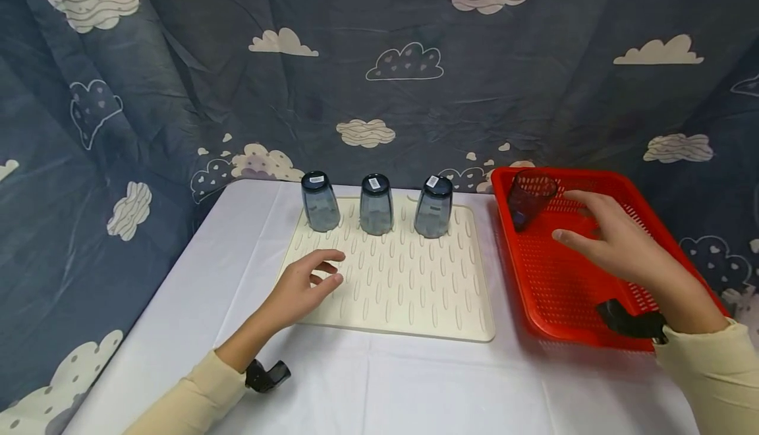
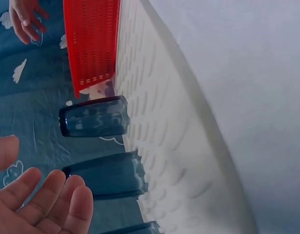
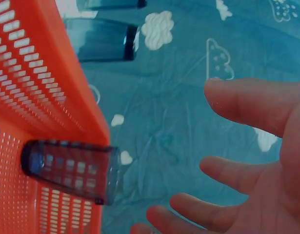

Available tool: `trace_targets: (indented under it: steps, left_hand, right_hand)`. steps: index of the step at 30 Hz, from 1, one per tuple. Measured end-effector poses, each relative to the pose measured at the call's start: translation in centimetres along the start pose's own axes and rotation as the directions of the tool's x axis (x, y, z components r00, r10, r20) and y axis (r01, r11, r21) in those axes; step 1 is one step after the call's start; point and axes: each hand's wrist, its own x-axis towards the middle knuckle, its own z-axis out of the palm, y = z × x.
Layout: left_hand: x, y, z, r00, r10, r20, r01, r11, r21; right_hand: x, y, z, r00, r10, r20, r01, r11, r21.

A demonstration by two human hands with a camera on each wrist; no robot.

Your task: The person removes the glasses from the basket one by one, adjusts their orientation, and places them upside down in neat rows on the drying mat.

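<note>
Three blue-tinted glasses stand upside down in a row along the back of a cream drying mat: a left glass (image 1: 321, 205), a middle glass (image 1: 376, 207) and a right glass (image 1: 434, 209). Another tinted glass (image 1: 528, 198) leans mouth-up in the back left corner of a red plastic basket (image 1: 522, 296). My right hand (image 1: 617, 237) hovers over the basket, thumb and fingers spread, near that glass but apart from it. My left hand (image 1: 305, 290) is held above the left part of the drying mat (image 1: 403, 290), its fingers loosely bent around nothing.
A white cloth (image 1: 367, 382) covers the table under the mat and basket. Behind it hangs a dark blue curtain (image 1: 332, 105) with a cloud pattern, close to the back edge. The basket stands right of the mat, with a narrow strip of cloth between them.
</note>
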Motion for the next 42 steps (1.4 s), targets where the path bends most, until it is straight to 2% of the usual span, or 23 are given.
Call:
trace_targets:
  steps: [4, 10, 15, 22, 29, 33, 42]
  left_hand:
    - [-0.2, -0.4, 0.1, 0.999, -0.036, -0.014, 0.036, 0.999, -0.033]
    - [0.2, -0.5, 0.2, 0.999, -0.036, -0.011, 0.035, 0.999, -0.036]
    - [0.5, -0.6, 0.5, 0.999, -0.046, -0.008, 0.046, 0.998, -0.037]
    - [0.8, -0.5, 1.0, 0.996, -0.084, 0.027, 0.085, 0.993, -0.079]
    - [0.8, -0.4, 1.5, 0.99, -0.136, 0.023, 0.138, 0.984, -0.111]
    - [0.5, -0.8, 1.5, 0.986, -0.168, 0.018, 0.169, 0.977, -0.127]
    - [0.0, -1.4, 1.3, 0.982, -0.185, 0.019, 0.186, 0.969, -0.161]
  right_hand:
    - [0.7, 0.6, -0.2, 0.999, 0.047, 0.025, -0.046, 0.999, -0.012]
    - [1.6, 1.0, -0.4, 0.995, 0.074, 0.06, -0.073, 0.997, -0.021]
    - [3.2, 1.2, -0.5, 0.991, 0.103, 0.084, -0.1, 0.994, -0.045]
    - [6.4, 2.6, 0.6, 0.986, 0.161, 0.046, -0.16, 0.987, -0.014]
    - [9.2, 3.3, 2.2, 0.979, 0.203, 0.006, -0.203, 0.978, 0.039]
    - [10.2, 3.5, 3.0, 0.97, 0.245, 0.009, -0.245, 0.969, 0.022]
    - [11.4, 4.8, 4.0, 0.957, 0.291, -0.001, -0.29, 0.956, 0.039]
